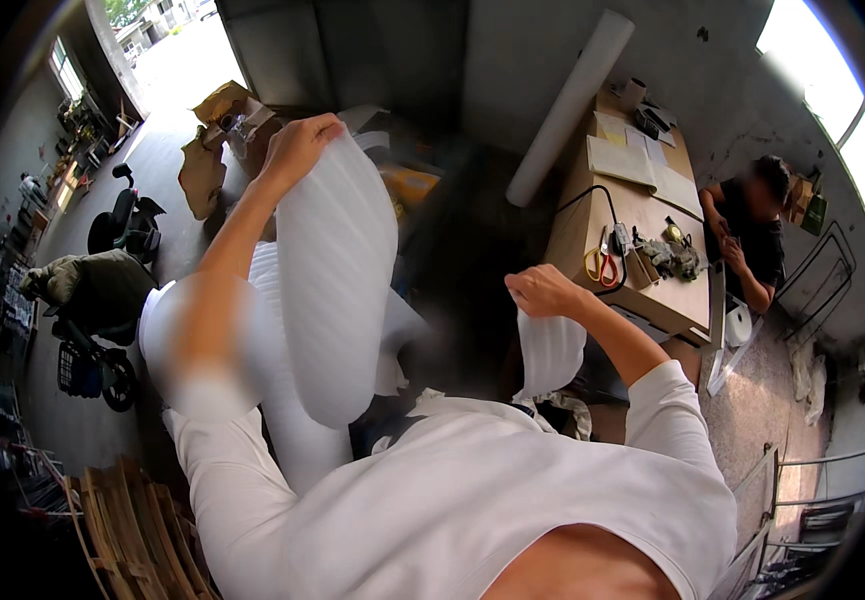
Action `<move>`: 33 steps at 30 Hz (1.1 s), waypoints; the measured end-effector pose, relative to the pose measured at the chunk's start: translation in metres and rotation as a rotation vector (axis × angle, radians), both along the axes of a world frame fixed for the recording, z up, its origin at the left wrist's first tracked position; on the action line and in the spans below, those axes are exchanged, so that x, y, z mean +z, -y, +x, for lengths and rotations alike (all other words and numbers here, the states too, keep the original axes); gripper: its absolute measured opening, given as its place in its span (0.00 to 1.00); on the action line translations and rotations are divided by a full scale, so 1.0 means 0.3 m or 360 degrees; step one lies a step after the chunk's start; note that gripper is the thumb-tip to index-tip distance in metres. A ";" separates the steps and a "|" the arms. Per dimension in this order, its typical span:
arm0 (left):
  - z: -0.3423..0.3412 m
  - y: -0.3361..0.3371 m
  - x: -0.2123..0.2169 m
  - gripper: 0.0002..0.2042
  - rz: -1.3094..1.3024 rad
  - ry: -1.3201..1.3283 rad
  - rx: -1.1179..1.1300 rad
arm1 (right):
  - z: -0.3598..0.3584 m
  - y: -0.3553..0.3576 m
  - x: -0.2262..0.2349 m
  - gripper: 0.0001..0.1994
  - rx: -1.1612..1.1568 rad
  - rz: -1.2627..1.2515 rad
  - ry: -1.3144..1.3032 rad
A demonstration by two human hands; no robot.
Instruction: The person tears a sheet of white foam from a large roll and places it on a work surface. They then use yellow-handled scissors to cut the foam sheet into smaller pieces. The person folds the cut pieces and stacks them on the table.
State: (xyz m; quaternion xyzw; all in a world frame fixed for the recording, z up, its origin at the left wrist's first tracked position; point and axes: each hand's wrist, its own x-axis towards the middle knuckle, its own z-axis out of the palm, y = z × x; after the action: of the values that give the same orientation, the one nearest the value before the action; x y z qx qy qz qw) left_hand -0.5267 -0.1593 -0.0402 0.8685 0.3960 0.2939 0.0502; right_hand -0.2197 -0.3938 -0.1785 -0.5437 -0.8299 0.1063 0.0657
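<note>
My left hand (304, 148), raised with the arm stretched forward, is closed on the top edge of a long white foam sheet (337, 285). The sheet hangs down with a rounded lower end, its surface faintly ribbed. To the right, my right hand (547, 291) pinches a smaller piece of white foam (550, 355), which hangs below the fingers. Whether the two pieces join is not visible. More white foam (302, 437) stands behind and beneath the large sheet, near my left arm. Part of my left forearm is blurred.
A wooden desk (667, 295) at right bears scissors (602, 262), papers (624, 160) and small items. Behind it leans a long white roll (570, 108). A person (752, 225) sits beyond the desk. A scooter (112, 290), torn cardboard (202, 175) and wooden slats (132, 530) lie leftward.
</note>
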 end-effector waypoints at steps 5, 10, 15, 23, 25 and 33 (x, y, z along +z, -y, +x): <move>0.227 0.241 -0.106 0.10 -0.0157 0.0043 -0.0342 | -0.209 -0.173 0.229 0.04 0.0040 0.0886 -0.0058; 0.273 0.284 -0.149 0.14 -0.0463 0.0369 -0.0718 | -0.236 -0.201 0.221 0.02 -0.0249 0.0425 -0.1039; 0.100 0.136 -0.200 0.09 -0.0956 -0.0063 -0.0732 | -0.137 -0.181 0.237 0.04 -0.0302 0.0703 -0.0857; 0.219 0.232 -0.176 0.05 -0.0917 0.0012 -0.0767 | -0.193 -0.179 0.383 0.06 0.0146 0.1092 0.0161; 0.236 0.252 -0.171 0.06 -0.0780 0.0155 -0.0806 | -0.195 -0.210 0.376 0.04 0.0129 0.0870 0.0152; 0.269 0.320 -0.135 0.09 -0.0737 0.0461 -0.0768 | -0.177 -0.261 0.339 0.02 0.0309 0.0932 -0.0571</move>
State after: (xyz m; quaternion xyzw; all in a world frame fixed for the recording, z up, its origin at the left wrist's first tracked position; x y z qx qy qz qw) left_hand -0.4460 -0.2554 -0.0808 0.8520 0.2245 0.2961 0.3689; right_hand -0.2728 -0.3156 -0.0767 -0.3931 -0.8482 -0.0366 0.3530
